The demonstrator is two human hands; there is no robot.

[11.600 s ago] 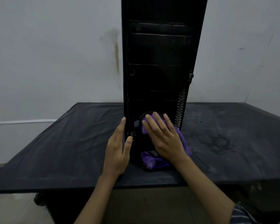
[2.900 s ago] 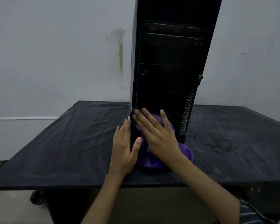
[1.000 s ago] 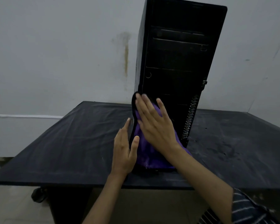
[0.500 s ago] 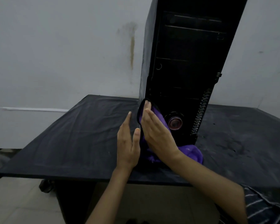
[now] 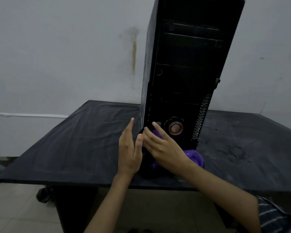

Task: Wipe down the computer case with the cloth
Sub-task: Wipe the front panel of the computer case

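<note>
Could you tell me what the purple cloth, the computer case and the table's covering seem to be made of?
The purple cloth looks like soft, perhaps microfibre fabric: it bunches in limp folds with a faint sheen. The computer case looks like black plastic or painted metal on its front: smooth, hard-edged panels, dull reflections. The table's covering seems thin black fabric or sheet, matte, creased and dusty; which one I cannot tell.

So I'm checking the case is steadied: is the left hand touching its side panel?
Cannot tell. In the head view the left hand lies flat alongside the computer case, but the dark edge hides any contact.
</note>
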